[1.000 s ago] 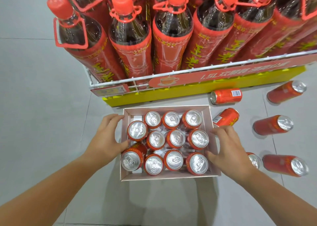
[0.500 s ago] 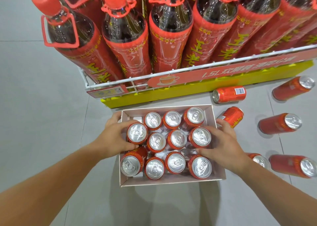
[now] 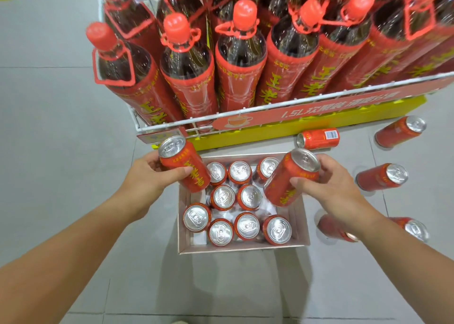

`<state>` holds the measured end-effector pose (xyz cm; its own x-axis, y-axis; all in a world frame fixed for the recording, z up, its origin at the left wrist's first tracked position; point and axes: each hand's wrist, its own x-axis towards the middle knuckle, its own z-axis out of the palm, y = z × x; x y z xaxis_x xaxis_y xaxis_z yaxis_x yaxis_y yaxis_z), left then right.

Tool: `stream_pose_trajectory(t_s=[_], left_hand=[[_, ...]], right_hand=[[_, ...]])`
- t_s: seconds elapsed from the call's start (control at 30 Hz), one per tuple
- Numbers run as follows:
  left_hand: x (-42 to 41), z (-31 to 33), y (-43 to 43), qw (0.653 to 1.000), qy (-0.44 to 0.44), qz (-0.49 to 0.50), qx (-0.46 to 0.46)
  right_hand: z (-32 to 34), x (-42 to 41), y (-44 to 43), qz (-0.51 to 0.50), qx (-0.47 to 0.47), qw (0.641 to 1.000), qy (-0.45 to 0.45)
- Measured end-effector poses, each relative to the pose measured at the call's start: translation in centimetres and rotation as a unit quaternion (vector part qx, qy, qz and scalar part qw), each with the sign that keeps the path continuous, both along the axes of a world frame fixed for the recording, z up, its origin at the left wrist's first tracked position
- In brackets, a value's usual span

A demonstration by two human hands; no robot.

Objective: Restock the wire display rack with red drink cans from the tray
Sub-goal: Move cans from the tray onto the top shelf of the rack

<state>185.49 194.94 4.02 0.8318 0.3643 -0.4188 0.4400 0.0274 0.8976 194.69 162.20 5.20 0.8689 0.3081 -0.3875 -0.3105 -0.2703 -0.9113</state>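
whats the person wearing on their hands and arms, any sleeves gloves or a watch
Nothing is worn that shows. The left hand and right hand have no gloves and no visible rings. The left forearm and right forearm are uncovered to the frame's edge, with no sleeve, watch or bracelet.

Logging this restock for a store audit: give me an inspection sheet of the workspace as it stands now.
Surface: grey tiled floor; a shallow cardboard tray sits on it in front of the white wire display rack.
Job's things: nine upright red drink cans in the tray; left-held can and right-held can above it; the rack holds large red-labelled bottles.
Clutter: at least five loose red cans on the floor right of the tray; one near the rack lies sideways.
Grippers: left hand and right hand each have fingers curled round a can.
Cables: nothing seen.
Surroundings: yellow base under the rack.
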Motion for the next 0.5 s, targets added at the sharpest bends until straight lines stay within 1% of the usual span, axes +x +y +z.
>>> stream_pose_trajectory(t_s=[0.17, 0.23, 0.4, 0.5], left_hand=[[2.0, 7.7, -1.3, 0.996, -0.017, -0.017, -0.081], [3.0, 11.7, -2.0, 0.995, -0.029, -0.030, -0.094], [5.1, 22.8, -3.7, 0.988, -0.063, -0.029, -0.136], [6.1, 30.0, -4.4, 0.986, -0.081, -0.038, -0.142]], right_hand=[[7.2, 1.6, 1.4, -0.027, 0.036, 0.999, -0.018], [10.8, 2.5, 2.0, -0.038, 0.044, 0.998, -0.029], [21.5, 4.3, 2.8, -0.057, 0.061, 0.994, -0.069], [28.7, 5.2, 2.9, -0.070, 0.066, 0.991, -0.097]])
